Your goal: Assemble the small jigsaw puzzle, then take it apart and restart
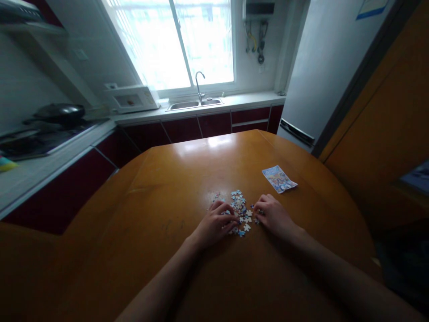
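A loose heap of small jigsaw puzzle pieces (239,206) lies on the wooden table, some pale side up and others blue or multicoloured. My left hand (219,220) rests over the heap's left side, its fingers bent and apart, the fingertips touching pieces. Some pieces are hidden beneath it. At the right edge of the heap, my right hand (271,213) has its fingers curled in around small pieces at the fingertips. Beyond the right hand lies a creased, colourful printed sheet (279,179), flat on the table.
The rounded wooden table (187,179) fills the foreground. Behind it runs a counter with a sink (184,105), a faucet (200,85) and a white microwave (132,99). A dark pan (60,112) sits on the stove at left. A tall refrigerator (325,58) stands at right.
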The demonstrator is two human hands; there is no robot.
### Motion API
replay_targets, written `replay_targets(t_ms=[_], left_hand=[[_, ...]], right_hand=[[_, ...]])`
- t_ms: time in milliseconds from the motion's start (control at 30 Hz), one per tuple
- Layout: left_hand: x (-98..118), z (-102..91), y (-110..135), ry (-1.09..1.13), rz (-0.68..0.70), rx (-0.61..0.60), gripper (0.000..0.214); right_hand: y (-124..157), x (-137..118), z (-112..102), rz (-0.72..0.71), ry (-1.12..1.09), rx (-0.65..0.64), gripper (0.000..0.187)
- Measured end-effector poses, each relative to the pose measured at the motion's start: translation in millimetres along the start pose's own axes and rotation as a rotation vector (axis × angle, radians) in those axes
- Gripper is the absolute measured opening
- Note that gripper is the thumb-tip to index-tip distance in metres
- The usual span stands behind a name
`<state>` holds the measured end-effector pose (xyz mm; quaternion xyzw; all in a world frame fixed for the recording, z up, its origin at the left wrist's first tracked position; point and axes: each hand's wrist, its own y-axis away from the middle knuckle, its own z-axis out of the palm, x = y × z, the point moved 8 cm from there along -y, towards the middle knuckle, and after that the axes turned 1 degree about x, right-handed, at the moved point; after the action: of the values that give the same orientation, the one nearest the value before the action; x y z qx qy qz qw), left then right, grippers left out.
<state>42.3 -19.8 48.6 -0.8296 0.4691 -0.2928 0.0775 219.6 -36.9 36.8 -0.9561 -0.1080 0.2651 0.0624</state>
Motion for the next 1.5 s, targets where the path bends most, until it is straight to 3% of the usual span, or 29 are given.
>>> replay_targets(t_ms=[133,233,433,733,900,1100,1300,1367,1500], left_hand=[[-9.2,-7.9,-0.7,-0.011,-0.026,0.102,0.016],[-9.9,-11.7,-1.3,-0.003,-0.025,0.148,0.019],[-11.8,-12.4,-1.6,0.031,-0.036,0.143,0.020],[-17.6,-11.5,-0.8,0.060,-0.039,0.157,0.021],[-19.6,-11.9,-0.5,0.069,-0.040,0.173,0.023],[-22.2,-11.7,0.2,0.080,-0.058,0.170,0.024],[-29.0,-14.9,-0.4,0.075,-0.114,0.182,0.024],[-28.1,-16.1,-0.8,0.081,-0.118,0.174,0.023],[-24.0,-14.7,-1.5,0.096,-0.099,0.138,0.016]], right_hand=[[2.4,-17.1,7.0,-0.124,-0.040,-0.028,0.010],[3.5,-20.9,11.2,-0.139,-0.036,-0.048,0.013],[4.4,-25.6,10.9,-0.177,0.007,-0.087,0.020],[-0.5,-6.2,2.2,-0.027,-0.095,0.069,0.012],[-4.5,-1.1,9.3,-0.040,-0.081,0.026,0.009],[-5.1,-2.4,3.5,-0.023,-0.041,0.055,0.020],[-4.8,3.1,0.2,0.036,-0.062,0.119,0.006],[-3.7,-3.2,-1.8,-0.010,-0.082,0.105,0.007],[4.0,-29.6,0.9,-0.224,-0.115,-0.069,0.012]])
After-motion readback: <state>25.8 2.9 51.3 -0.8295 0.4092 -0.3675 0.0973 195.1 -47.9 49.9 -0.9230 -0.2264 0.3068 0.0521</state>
